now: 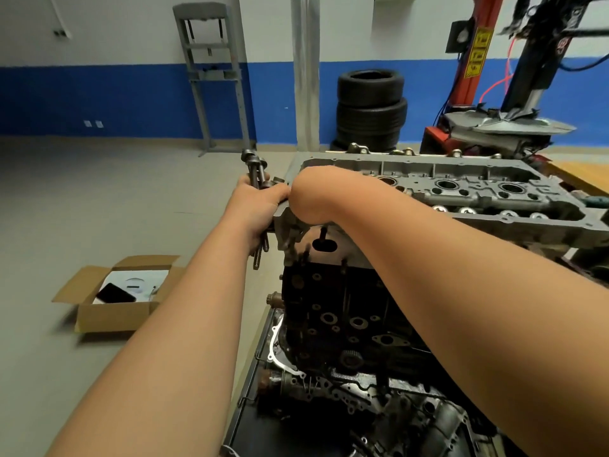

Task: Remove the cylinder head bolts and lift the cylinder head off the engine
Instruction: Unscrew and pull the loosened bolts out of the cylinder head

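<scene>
Clutching loose bolts (256,171) in left hand (255,206) just off cylinder head (461,192) end edge, open floor (131,199) beyond. Bending right hand (307,196) over that edge, above engine block (346,308); fingers hidden, grip impossible to tell.

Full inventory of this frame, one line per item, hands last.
cylinder head: 1, grey, on top of the engine block
engine block: 1, black, below the head
bolts: bundle, count unclear, dark, at the head's left end
tyres: stack, black, by the back wall
cardboard box: 1, brown, open, on the floor at left
press frame: 1, grey, against the back wall
tyre machine: 1, red and black, back right
left hand: grips the bolts
right hand: bent over the head's end, fingers hidden
</scene>
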